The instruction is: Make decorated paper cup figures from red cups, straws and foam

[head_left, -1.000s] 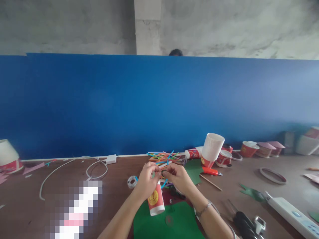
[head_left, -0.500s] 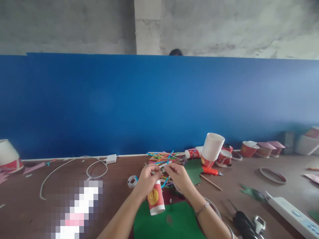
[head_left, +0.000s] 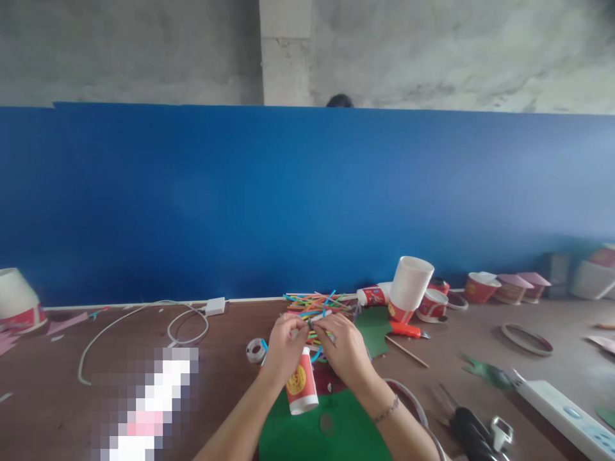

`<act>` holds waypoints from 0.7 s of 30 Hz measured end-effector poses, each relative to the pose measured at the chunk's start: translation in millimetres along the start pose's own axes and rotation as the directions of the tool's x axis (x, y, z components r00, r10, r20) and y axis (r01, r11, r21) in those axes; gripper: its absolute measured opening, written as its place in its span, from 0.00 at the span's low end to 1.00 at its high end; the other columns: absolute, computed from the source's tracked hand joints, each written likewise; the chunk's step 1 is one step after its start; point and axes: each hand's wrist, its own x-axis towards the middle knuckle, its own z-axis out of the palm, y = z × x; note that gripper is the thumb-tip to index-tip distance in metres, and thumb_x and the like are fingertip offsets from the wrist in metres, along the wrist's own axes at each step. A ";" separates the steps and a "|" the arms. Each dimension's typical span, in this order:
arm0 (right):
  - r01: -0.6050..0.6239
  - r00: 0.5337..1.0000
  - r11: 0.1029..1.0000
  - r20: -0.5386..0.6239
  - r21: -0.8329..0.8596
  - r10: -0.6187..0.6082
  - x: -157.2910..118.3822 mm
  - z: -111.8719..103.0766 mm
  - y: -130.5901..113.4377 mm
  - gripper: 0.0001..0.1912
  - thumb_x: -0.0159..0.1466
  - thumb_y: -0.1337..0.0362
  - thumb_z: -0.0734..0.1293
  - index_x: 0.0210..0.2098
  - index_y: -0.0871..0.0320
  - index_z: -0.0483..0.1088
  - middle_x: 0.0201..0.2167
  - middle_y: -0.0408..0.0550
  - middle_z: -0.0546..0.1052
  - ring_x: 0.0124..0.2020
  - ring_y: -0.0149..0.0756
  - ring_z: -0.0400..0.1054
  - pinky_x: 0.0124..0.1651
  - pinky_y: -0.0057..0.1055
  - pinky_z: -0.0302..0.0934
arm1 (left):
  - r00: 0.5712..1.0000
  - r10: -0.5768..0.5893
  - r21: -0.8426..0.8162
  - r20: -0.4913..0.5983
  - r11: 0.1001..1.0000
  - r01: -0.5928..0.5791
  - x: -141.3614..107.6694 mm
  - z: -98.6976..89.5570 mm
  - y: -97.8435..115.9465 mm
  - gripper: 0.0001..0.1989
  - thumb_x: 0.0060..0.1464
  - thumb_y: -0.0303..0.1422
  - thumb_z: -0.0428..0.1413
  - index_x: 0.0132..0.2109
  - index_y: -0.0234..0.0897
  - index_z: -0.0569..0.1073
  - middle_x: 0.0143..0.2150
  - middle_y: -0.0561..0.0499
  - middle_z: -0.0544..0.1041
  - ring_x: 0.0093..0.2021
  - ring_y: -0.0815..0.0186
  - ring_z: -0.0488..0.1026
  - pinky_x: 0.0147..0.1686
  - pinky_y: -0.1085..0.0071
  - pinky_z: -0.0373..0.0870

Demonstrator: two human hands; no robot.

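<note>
My left hand (head_left: 289, 339) and my right hand (head_left: 337, 336) meet above the table, both pinching a small dark green piece (head_left: 310, 325) too small to make out clearly. Just below my left hand a red and white paper cup (head_left: 302, 384) with a yellow emblem lies tilted, partly hidden by that hand. It rests by the green sheet (head_left: 353, 426). Behind my fingers is a pile of colourful thin sticks (head_left: 319, 301). A roll of clear tape (head_left: 256, 349) lies left of my left hand.
Right of my hands are a stack of white cups (head_left: 411, 282), an orange cutter (head_left: 406, 330), a wooden stick (head_left: 407, 351) and a power strip (head_left: 562, 410). Black-handled scissors (head_left: 471, 432) lie near the front. A white cable (head_left: 93, 336) curls at left. A blue partition (head_left: 288, 205) stands behind.
My fingers have shifted slightly around the small piece, and my right hand and forearm have moved a little to the left. The cup looks almost unmoved.
</note>
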 end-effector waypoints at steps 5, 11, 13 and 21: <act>-0.041 0.999 0.994 0.016 0.102 0.040 1.1 -1.5 0.6 0.10 0.61 0.71 0.62 0.29 0.58 0.74 0.30 0.47 0.78 0.34 0.37 0.70 0.42 0.32 0.59 | 0.988 0.130 0.104 -0.082 0.987 -0.121 -4.9 2.9 -1.9 0.08 0.53 0.31 0.50 0.28 0.36 0.70 0.36 0.48 0.71 0.42 0.61 0.67 0.44 0.65 0.63; -0.077 0.997 0.984 0.041 0.162 0.071 2.7 -4.6 -4.4 0.11 0.61 0.71 0.60 0.29 0.58 0.73 0.30 0.48 0.78 0.33 0.36 0.70 0.40 0.30 0.59 | 0.966 0.241 0.213 -0.094 0.953 -0.217 -9.1 3.4 3.1 0.07 0.55 0.28 0.49 0.30 0.36 0.69 0.37 0.48 0.69 0.41 0.61 0.65 0.43 0.64 0.63; -0.082 0.996 0.985 0.045 0.153 0.076 3.1 -4.2 -4.6 0.11 0.61 0.70 0.59 0.29 0.58 0.73 0.30 0.48 0.77 0.34 0.36 0.69 0.40 0.30 0.59 | 0.961 0.264 0.237 -0.089 0.942 -0.237 -9.1 3.0 4.9 0.07 0.55 0.28 0.49 0.30 0.36 0.70 0.36 0.48 0.69 0.41 0.61 0.66 0.43 0.65 0.63; -0.231 0.968 0.963 0.064 -0.138 0.242 2.4 -2.4 25.9 0.13 0.62 0.66 0.57 0.24 0.58 0.68 0.26 0.49 0.75 0.31 0.37 0.68 0.35 0.27 0.56 | 0.940 0.329 0.385 -0.086 0.882 -0.273 -6.3 -2.0 0.7 0.07 0.55 0.27 0.49 0.32 0.37 0.70 0.37 0.48 0.70 0.41 0.61 0.66 0.42 0.65 0.64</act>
